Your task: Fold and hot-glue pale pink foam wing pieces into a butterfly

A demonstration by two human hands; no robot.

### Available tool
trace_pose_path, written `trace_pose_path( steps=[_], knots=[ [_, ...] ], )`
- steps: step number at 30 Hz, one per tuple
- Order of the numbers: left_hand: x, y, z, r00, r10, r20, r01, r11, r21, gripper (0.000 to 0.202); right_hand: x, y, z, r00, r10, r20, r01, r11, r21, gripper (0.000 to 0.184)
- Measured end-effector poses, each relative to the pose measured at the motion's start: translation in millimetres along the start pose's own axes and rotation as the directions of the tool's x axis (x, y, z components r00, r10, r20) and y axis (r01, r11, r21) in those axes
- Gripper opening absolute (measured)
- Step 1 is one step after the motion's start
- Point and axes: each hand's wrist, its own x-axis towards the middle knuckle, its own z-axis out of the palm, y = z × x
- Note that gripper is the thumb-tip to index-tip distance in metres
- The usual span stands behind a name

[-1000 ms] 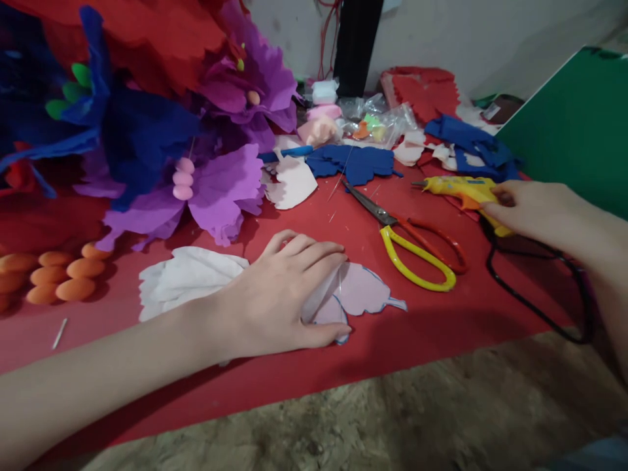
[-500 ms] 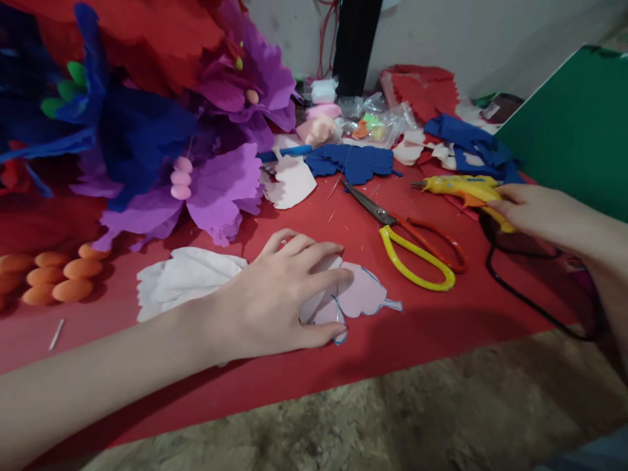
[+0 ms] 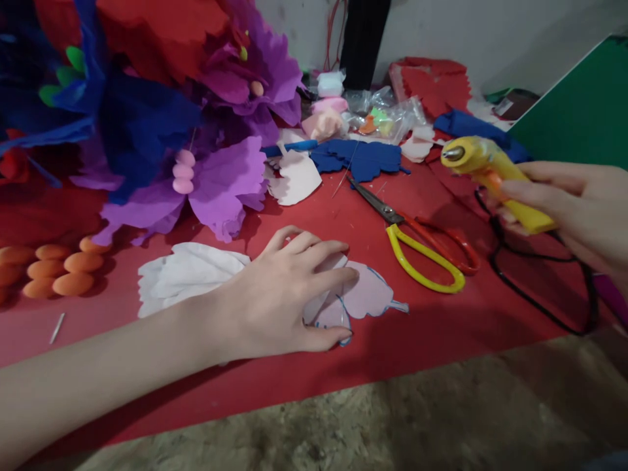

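Note:
My right hand (image 3: 559, 196) is closed around the handle of a yellow hot glue gun (image 3: 483, 163), raised above the red table covering (image 3: 432, 333). Its metal nozzle faces left toward me. My left hand (image 3: 294, 294) lies flat with fingers spread over pale pink petal cutouts (image 3: 370, 291) edged with blue lines; part of them is hidden under the palm. Behind the left wrist rests a gathered white fabric piece (image 3: 191, 275). Scissors (image 3: 412, 242) with one red and one yellow handle lie between the two hands.
Large blue, red and purple flowers (image 3: 226, 183) fill the left side. Orange oval pieces (image 3: 73, 275) and a small white stick (image 3: 57, 328) lie below them. Blue cutouts (image 3: 363, 157) and plastic bags (image 3: 387, 118) are at the back. The gun's black cord (image 3: 534, 307) loops at right.
My right hand has lifted the glue gun off the table and swung its nozzle toward me. The left hand stays on the petal cutouts. The view has shifted slightly.

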Motion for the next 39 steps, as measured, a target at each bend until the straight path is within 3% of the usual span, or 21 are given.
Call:
trace_pose_path(
  steps=[1, 3, 7, 10, 15, 20, 31, 33, 36, 39],
  knots=[
    [0.0, 0.0, 0.1, 1.0, 0.002, 0.002, -0.002, 1.0, 0.001, 0.043, -4.6, -6.1, 2.0, 0.998, 0.054, 0.013, -0.054, 0.998, 0.023, 0.095],
    [-0.2, 0.0, 0.4, 1.0, 0.006, 0.005, -0.006, 1.0, 0.001, 0.043, -12.6, -15.7, 5.9, 0.999, 0.046, -0.018, -0.046, 0.999, 0.025, 0.102],
    [-1.1, 0.5, 1.9, 1.0, -0.012, -0.025, 0.012, 1.0, 0.005, 0.059, -25.7, -20.7, 15.1, 0.972, -0.233, -0.043, 0.233, 0.972, -0.012, 0.084],
    [-1.5, 1.0, 3.3, 0.999, -0.03, -0.045, 0.03, 1.0, -0.005, 0.074, -33.8, -15.4, 22.7, 0.915, -0.402, -0.044, 0.396, 0.913, -0.102, 0.072],
    [-1.5, 1.6, 3.8, 0.998, -0.055, -0.034, 0.055, 0.998, -0.012, 0.065, -41.2, -10.6, 28.8, 0.771, -0.635, 0.043, 0.612, 0.721, -0.325, 0.055],
    [-0.7, 2.2, 4.1, 0.998, -0.049, -0.044, 0.05, 0.998, 0.024, 0.068, -44.3, -8.3, 33.1, 0.706, -0.708, 0.02, 0.666, 0.654, -0.358, 0.034],
    [-1.0, 1.7, 6.9, 0.999, -0.021, -0.042, 0.025, 0.996, 0.091, 0.073, -47.5, -6.7, 37.2, 0.615, -0.787, 0.041, 0.724, 0.544, -0.424, 0.028],
    [-1.2, 1.7, 6.6, 0.999, -0.015, -0.044, 0.019, 0.996, 0.086, 0.072, -48.1, -8.1, 36.9, 0.61, -0.791, 0.041, 0.73, 0.542, -0.417, 0.027],
    [-1.0, 1.7, 6.3, 0.999, -0.018, -0.047, 0.022, 0.996, 0.085, 0.071, -50.0, -10.5, 37.4, 0.64, -0.765, 0.072, 0.715, 0.558, -0.42, 0.025],
    [-1.1, 1.3, 7.0, 0.998, -0.015, -0.059, 0.02, 0.995, 0.093, 0.071, -51.0, -12.6, 37.7, 0.618, -0.782, 0.081, 0.732, 0.535, -0.422, 0.025]
  ],
)
